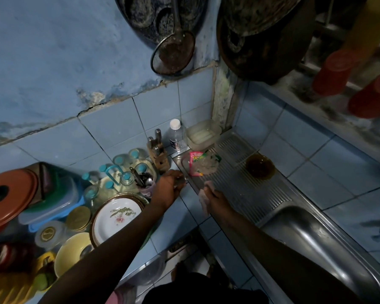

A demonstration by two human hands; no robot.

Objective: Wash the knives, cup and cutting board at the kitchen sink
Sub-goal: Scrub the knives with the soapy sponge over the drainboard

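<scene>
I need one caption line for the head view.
Left hand and right hand reach beside the knife block.

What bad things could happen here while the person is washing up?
The left hand reaches close beside the knife block and the glass jars, so a bump might knock one over. The right hand holds a pale cloth or sponge over the ribbed metal drainboard; if it drips, the blue tiled counter could get slippery. The room is dim, so sharp blades may be hard to see.
</scene>
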